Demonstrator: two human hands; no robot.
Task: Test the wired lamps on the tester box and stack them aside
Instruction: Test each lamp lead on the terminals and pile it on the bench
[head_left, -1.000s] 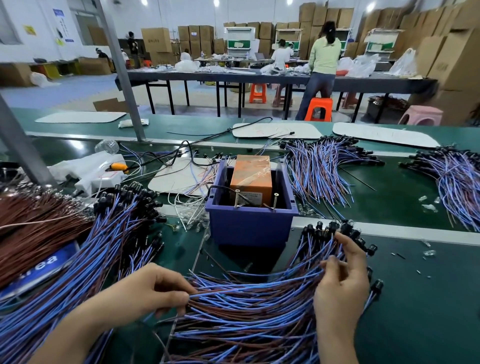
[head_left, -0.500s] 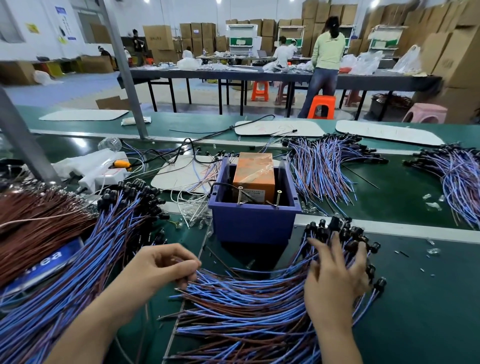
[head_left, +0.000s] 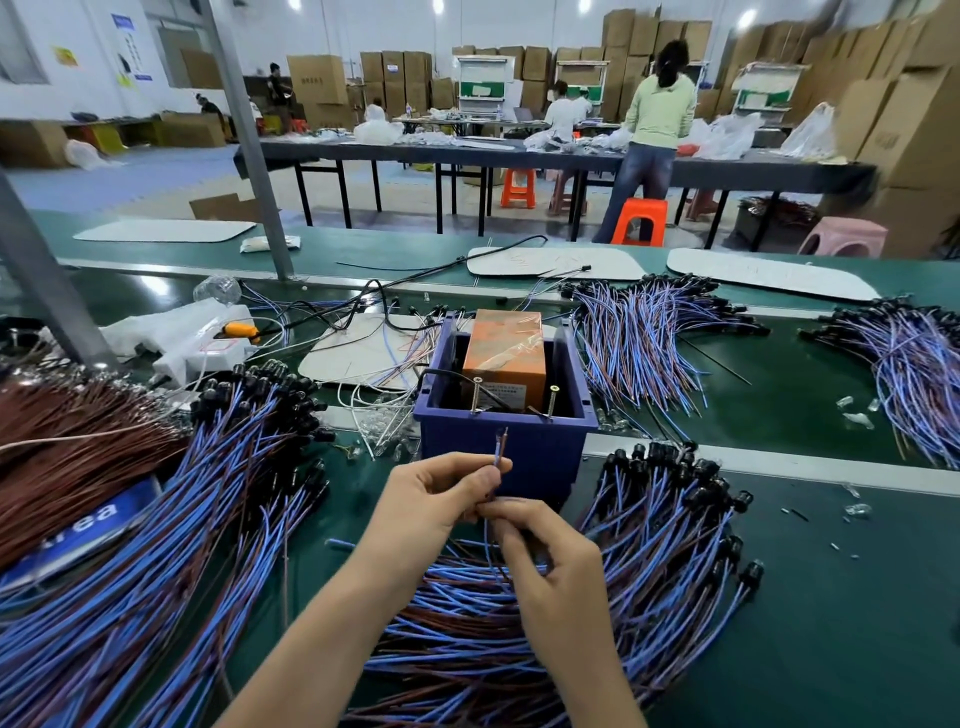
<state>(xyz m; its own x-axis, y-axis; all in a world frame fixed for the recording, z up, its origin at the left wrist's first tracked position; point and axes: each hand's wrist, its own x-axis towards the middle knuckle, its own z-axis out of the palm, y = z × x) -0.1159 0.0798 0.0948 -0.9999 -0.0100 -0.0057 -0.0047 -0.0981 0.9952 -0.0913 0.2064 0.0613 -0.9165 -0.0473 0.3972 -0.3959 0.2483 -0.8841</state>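
Head view showed two hands meeting just before one blue tester box (head_left: 540, 457). The left hand (head_left: 431, 499) pinched the blue and brown leads of one wired lamp (head_left: 500, 453) near their bare tips, below two upright screws (head_left: 476, 396) on the box rim. The right hand (head_left: 556, 566) pinched the same leads lower. One orange block (head_left: 506, 348) sat inside. Four lamp piles lay on the green surface (head_left: 841, 613): the near heap (head_left: 660, 545), the left heap (head_left: 182, 499) and two far heaps (head_left: 649, 338).
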